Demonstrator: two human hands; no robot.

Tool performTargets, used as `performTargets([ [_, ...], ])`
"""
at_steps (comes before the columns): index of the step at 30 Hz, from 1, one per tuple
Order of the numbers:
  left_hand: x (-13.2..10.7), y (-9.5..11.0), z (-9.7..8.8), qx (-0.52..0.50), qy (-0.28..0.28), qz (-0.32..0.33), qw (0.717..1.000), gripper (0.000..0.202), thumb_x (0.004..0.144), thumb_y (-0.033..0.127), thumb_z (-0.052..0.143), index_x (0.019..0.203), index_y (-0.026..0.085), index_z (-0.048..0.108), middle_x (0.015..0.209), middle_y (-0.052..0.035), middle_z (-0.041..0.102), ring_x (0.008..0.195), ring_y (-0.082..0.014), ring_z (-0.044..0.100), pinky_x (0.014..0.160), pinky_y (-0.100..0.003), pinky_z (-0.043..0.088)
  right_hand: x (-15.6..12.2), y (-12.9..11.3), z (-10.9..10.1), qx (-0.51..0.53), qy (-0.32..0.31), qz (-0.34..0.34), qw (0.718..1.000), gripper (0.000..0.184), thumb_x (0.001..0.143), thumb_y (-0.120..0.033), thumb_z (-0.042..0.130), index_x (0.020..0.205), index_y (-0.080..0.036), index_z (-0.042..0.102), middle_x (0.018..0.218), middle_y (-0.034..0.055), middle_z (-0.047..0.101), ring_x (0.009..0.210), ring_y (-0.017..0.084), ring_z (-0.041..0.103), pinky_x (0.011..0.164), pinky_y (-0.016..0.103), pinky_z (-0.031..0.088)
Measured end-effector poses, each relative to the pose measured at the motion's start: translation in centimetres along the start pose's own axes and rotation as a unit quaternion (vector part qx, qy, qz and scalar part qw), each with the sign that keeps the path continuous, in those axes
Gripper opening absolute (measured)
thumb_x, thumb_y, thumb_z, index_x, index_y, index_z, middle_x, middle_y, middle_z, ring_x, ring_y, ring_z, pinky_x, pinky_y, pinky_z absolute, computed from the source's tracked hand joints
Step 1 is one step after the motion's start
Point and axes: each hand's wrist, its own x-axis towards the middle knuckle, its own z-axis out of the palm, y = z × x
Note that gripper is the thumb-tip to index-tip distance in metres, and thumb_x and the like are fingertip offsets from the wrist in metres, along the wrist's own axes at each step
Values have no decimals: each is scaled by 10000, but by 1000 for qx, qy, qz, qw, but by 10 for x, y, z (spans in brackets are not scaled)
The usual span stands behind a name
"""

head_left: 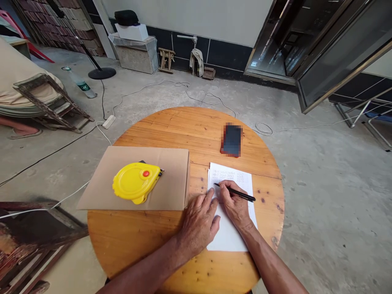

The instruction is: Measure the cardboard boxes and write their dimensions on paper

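Note:
My right hand (pixel 234 202) is closed around a black pen (pixel 237 193) whose tip rests on a white sheet of paper (pixel 229 237) with several handwritten lines at its top. My left hand (pixel 199 222) lies flat with fingers stretched out, pressing on the paper's left edge. Both rest on a round wooden table (pixel 183 130). To the left a yellow tape measure (pixel 136 182) sits on a flat piece of brown cardboard (pixel 171 171).
A dark phone (pixel 232 140) lies on the table behind the paper. Cables (pixel 196 96) run over the concrete floor, with a power strip (pixel 108 121), a plastic bottle (pixel 80 83) and a stand base (pixel 102 73). Wooden frames sit at left; a glass door (pixel 333 57) stands open at right.

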Motion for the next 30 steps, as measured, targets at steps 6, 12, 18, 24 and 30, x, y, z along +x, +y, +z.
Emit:
performTargets([
  [6, 0, 1, 0, 6, 5, 0, 1000, 387, 868, 213, 595, 1250, 153, 587, 1475, -135, 509, 1185, -314, 544, 999, -500, 491, 1, 0, 1, 6, 1, -5, 1000, 202, 922, -336, 555, 836, -191, 666, 660, -18, 626, 539, 117, 509, 529, 229, 431],
  [12, -1, 0, 1, 5, 9, 6, 1000, 381, 880, 216, 581, 1256, 155, 583, 1470, -125, 517, 1184, -310, 541, 1007, -497, 484, 1, 1, 1, 0, 0, -3, 1000, 217, 925, -348, 550, 836, -187, 665, 662, -9, 626, 539, 122, 497, 519, 235, 427],
  [18, -1, 1, 0, -3, 13, 8, 1000, 409, 876, 208, 589, 1281, 150, 577, 1459, -116, 529, 1171, -306, 539, 1005, -484, 484, 0, 1, 0, -14, -5, -6, 1000, 224, 927, -352, 548, 836, -188, 672, 651, -8, 626, 533, 124, 488, 509, 235, 416],
  [24, 0, 1, 0, -9, 20, 8, 1000, 437, 866, 201, 606, 1298, 145, 571, 1457, -115, 532, 1160, -298, 536, 999, -478, 489, 1, 1, 1, -22, -4, -16, 1000, 227, 928, -347, 550, 839, -183, 679, 682, 4, 655, 563, 130, 529, 547, 241, 443],
  [30, 0, 1, 0, -8, 19, 7, 1000, 445, 865, 199, 601, 1305, 142, 571, 1456, -115, 533, 1148, -300, 543, 997, -477, 489, 0, 2, 0, -32, -12, -21, 999, 227, 931, -341, 547, 834, -181, 675, 658, -5, 640, 535, 123, 513, 532, 242, 428],
])
